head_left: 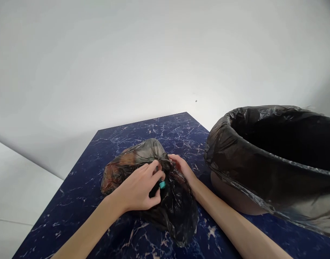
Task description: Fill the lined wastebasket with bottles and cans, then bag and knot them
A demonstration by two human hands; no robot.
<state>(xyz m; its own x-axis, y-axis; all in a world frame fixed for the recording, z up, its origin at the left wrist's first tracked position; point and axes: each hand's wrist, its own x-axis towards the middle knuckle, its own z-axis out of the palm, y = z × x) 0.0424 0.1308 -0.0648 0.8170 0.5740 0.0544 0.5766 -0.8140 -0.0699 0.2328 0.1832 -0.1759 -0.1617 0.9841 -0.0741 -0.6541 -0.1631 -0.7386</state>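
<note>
A filled black plastic bag [154, 183] lies on a dark blue marbled table [81, 194], roughly at its middle, with something orange-brown showing through the thin plastic on its left side. Both of the person's hands meet at the gathered neck of the bag. The left hand [139, 189] rests on top of the bag with its fingers curled around the bunched plastic, and a small teal object [162, 185] shows just under its fingertips; what that object is cannot be told. The right hand [182, 166] reaches in from the other side, its fingers pinching the twisted plastic at the same spot, touching the left hand's fingertips. To the right, close beside the bag but apart from it, stands a bin [235, 201] lined with a black bag [262, 158] folded over its rim. A plain white wall [127, 64] rises behind the table.
</note>
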